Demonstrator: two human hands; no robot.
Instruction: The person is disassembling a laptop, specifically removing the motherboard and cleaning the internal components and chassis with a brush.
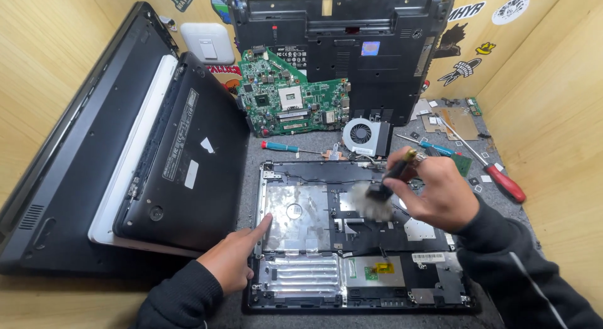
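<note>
Fan, green board beyond; brush blurred, perhaps touching chassis.

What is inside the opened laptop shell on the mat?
Silver foil panels, black plastic ribs and a small green part show. The right hand and its brush hide the middle.

From my remote seat I log bright, even overhead light, glare on the foil sheet, soft shadows under the stacked laptops, motion blur on the brush, and wide-angle bending at the edges.
</note>
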